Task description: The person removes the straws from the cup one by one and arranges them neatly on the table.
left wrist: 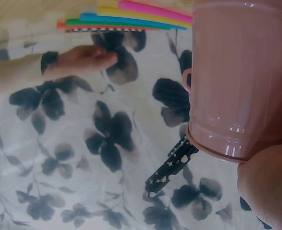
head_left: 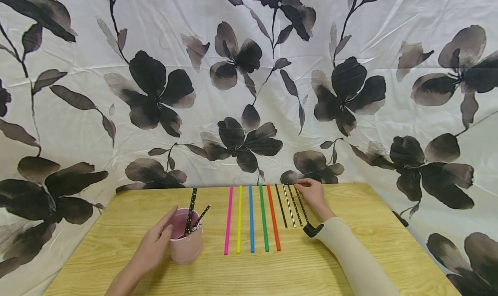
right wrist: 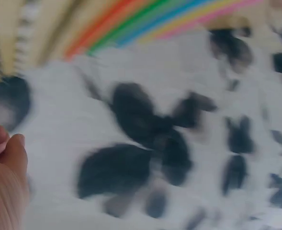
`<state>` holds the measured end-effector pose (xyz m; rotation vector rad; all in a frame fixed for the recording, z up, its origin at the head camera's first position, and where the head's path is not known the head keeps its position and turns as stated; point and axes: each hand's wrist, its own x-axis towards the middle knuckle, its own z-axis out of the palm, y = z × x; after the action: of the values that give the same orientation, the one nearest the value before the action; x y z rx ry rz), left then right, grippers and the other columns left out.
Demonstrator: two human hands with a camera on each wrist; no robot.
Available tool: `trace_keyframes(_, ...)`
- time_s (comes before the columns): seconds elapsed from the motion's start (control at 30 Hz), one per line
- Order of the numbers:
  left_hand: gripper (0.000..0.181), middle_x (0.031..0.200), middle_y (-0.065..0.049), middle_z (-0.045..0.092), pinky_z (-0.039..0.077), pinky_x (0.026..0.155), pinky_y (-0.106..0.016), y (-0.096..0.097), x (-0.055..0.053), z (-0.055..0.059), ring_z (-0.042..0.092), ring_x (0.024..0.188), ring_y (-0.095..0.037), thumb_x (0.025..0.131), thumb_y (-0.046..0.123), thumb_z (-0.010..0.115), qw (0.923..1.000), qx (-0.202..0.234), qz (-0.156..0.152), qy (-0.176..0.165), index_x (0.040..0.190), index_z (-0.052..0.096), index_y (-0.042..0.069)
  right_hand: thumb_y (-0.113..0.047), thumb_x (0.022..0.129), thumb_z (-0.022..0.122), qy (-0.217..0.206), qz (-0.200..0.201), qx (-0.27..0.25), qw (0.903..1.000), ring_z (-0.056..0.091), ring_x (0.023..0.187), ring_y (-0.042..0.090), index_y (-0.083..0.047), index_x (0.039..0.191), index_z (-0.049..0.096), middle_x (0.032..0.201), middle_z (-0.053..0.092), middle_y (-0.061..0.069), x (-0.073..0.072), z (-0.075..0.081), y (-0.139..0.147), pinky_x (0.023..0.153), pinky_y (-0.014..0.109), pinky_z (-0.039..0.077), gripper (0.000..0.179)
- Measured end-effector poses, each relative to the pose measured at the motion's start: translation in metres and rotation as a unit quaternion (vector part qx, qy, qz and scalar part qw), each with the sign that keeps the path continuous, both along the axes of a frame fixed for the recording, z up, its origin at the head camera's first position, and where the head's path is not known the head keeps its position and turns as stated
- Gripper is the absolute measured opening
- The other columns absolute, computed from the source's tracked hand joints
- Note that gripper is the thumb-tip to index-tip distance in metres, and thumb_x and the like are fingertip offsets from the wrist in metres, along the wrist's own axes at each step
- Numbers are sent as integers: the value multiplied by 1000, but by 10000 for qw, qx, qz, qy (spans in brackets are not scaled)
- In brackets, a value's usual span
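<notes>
My left hand (head_left: pixel 153 244) holds a pink mug (head_left: pixel 186 249) by its left side, thumb near the rim. Its small handle (left wrist: pixel 187 80) shows in the left wrist view. Black straws with white patterns (head_left: pixel 192 209) lean inside the mug. At the table's far side, my right hand (head_left: pixel 312 196) has its fingertips at the upper end of the rightmost black patterned straw (head_left: pixel 301 204). Whether they pinch it is hidden. Left of it lie a black-and-white patterned straw (head_left: pixel 294 204), a striped straw (head_left: pixel 289 205) and a thin black straw (head_left: pixel 281 205).
Between mug and black straws, a row of longer straws lies lengthwise: pink (head_left: pixel 228 220), yellow (head_left: pixel 239 220), blue (head_left: pixel 251 218), green (head_left: pixel 264 218) and red (head_left: pixel 274 218). The wooden table (head_left: pixel 249 276) ends at a floral cloth (head_left: pixel 186 36) hanging behind it.
</notes>
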<state>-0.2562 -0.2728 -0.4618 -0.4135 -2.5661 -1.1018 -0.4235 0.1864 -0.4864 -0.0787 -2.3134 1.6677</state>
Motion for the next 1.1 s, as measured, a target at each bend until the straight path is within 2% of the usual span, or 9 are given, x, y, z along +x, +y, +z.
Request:
trace_keyframes(0.1,44,136,-6,37,30,95,-44,0,1,-1,35,120,-26,96,18,35,10000,13,-2,0,138,28,29,-14,77,68,157,357,-191,9991,59,71,31,-1,97,66,82,63,9,14,22,-25,59,41,51,23)
trace_keyframes(0.17,44,136,-5,37,30,95,-44,0,0,-1,35,121,-26,96,18,35,10000,21,-11,5,138,28,29,-13,78,67,407,712,-247,9963,58,63,25,0,94,66,78,63,9,24,35,-44,55,36,51,21)
trace_keyframes(0.23,44,136,-5,37,30,95,-44,0,0,0,35,121,-26,96,18,35,10000,42,-30,0,138,28,28,-11,78,66,624,1084,-267,9918,56,59,24,2,93,65,76,62,10,38,50,-63,52,34,51,20)
trace_keyframes(0.4,44,136,-5,36,29,96,-44,1,0,1,34,122,-26,96,16,35,9999,112,-97,-88,138,28,26,-8,80,64,837,1986,-312,9760,55,59,29,2,91,65,77,61,17,81,81,-107,51,38,50,15)
trace_keyframes(0.5,44,136,-6,36,30,96,-44,1,1,1,34,122,-26,96,16,35,9999,113,-67,-112,139,29,23,-8,82,62,883,2549,-310,9624,55,60,29,1,93,65,79,60,21,100,88,-131,51,38,50,15)
trace_keyframes(0.63,43,136,-6,36,30,96,-44,1,2,2,34,122,-26,95,15,36,9999,118,-41,-103,138,31,19,-12,82,62,971,3108,-54,9455,56,58,23,-3,96,66,80,62,16,116,88,-159,48,33,50,17)
trace_keyframes(0.8,43,136,-6,36,30,96,-43,2,2,1,34,121,-25,95,16,36,9999,92,-39,-58,138,31,20,-24,80,65,1266,3309,572,9334,54,55,11,-13,98,67,82,63,-5,115,72,-185,45,25,47,21)
trace_keyframes(0.97,43,136,-7,36,30,96,-44,3,2,2,35,121,-27,96,16,34,9999,86,-39,-80,138,30,21,-32,80,65,1239,3328,683,9323,54,54,11,-16,100,67,85,63,-9,112,63,-201,44,24,46,26)
trace_keyframes(1.1,43,136,-7,36,30,96,-44,2,3,3,35,121,-26,96,16,34,10000,63,-16,-73,138,30,20,-27,80,65,1149,3379,522,9327,53,52,11,-14,99,68,87,63,-7,120,68,-210,43,24,46,23)
